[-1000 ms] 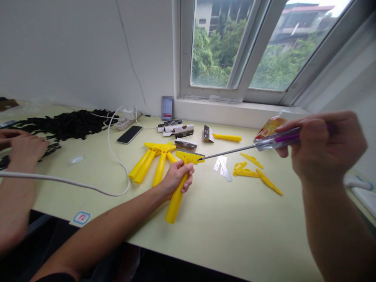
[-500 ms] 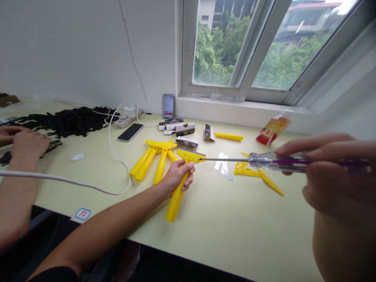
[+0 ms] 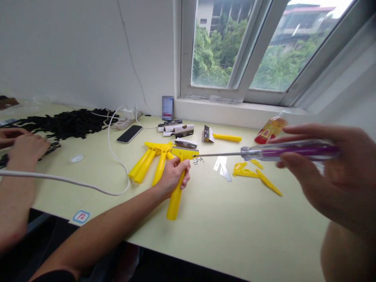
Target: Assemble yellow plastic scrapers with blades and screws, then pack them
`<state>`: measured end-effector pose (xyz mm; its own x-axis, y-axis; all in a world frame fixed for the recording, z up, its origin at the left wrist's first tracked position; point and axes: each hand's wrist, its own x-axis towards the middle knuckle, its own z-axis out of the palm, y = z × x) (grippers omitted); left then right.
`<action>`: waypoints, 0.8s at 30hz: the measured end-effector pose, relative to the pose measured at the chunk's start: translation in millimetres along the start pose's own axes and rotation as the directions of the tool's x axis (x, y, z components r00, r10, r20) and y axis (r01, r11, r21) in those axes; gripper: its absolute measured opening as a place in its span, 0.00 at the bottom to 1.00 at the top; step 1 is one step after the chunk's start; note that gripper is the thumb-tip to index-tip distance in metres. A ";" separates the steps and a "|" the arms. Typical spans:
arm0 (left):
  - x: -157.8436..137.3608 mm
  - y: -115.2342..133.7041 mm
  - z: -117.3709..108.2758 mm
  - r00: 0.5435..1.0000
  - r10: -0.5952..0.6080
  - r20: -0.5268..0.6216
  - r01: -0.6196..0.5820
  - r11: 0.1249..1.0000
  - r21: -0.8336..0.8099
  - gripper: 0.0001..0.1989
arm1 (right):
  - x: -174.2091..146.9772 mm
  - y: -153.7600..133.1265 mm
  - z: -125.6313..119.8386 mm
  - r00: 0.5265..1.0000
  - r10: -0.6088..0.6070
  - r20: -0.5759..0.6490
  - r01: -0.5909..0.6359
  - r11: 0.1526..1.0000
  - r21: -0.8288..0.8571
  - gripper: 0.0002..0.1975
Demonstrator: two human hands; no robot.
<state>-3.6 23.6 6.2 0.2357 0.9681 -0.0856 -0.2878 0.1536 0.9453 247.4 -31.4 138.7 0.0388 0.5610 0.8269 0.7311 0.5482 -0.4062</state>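
My left hand (image 3: 175, 175) is wrapped around the neck of a yellow scraper (image 3: 175, 201), whose head points away with a metal blade along its top edge. In my right hand (image 3: 331, 168) is a screwdriver (image 3: 264, 152) with a clear and purple handle, pinched between thumb and fingers. The screwdriver's tip meets the right end of the scraper head. Small metal nuts or screws (image 3: 199, 160) lie just beyond it. Flat metal blades (image 3: 223, 168) and loose yellow plastic pieces (image 3: 248, 171) rest to the right. Several more yellow scrapers (image 3: 147, 160) lie left of my hand.
Behind are small boxes (image 3: 179, 128), a packaged yellow scraper (image 3: 226, 137), a red and yellow packet (image 3: 269, 131) and two phones (image 3: 129, 134). A white cable (image 3: 88, 188) loops across the left. Another person's hands (image 3: 28, 147) work beside a black heap (image 3: 73, 122).
The scraper and screwdriver have shifted slightly left in view, uncovering the small metal parts. My right-hand fingers have loosened and changed position on the screwdriver handle.
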 end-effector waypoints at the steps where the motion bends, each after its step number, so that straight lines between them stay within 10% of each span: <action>1: -0.3 1.5 0.0 1.000 0.023 -0.004 -0.023 1.000 0.006 0.16 | -0.3 1.8 -1.2 1.000 -0.014 -0.019 0.011 0.990 -0.141 0.16; 6: 0.7 3.9 -0.6 0.995 0.071 -0.068 -0.069 0.997 0.036 0.15 | -1.8 11.4 1.0 0.944 -0.100 0.313 0.111 0.994 -0.017 0.22; 10: 2.5 1.7 -0.9 0.993 0.089 -0.083 -0.084 0.995 0.055 0.16 | -0.1 21.5 5.0 0.985 -0.084 0.149 0.114 0.972 -0.206 0.16; 14: 2.6 2.4 -1.1 0.986 0.100 -0.131 -0.095 0.995 0.043 0.17 | 3.9 29.4 3.8 0.918 -0.121 0.377 0.135 0.991 -0.012 0.27; 18: 2.9 5.0 -0.6 0.979 0.139 -0.148 -0.130 0.989 0.069 0.16 | 6.0 29.5 3.9 0.972 -0.061 0.226 0.112 0.969 -0.220 0.15; 24: 3.1 2.7 0.7 0.973 0.159 -0.165 -0.144 0.985 0.100 0.17 | 1.4 30.2 13.0 0.970 -0.047 0.238 0.047 0.999 0.003 0.25</action>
<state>-3.1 26.8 8.7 0.0305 0.9994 0.0149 -0.2242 -0.0077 0.9745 260.7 -6.0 122.5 -0.1583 0.6661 0.7288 0.7300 0.5760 -0.3679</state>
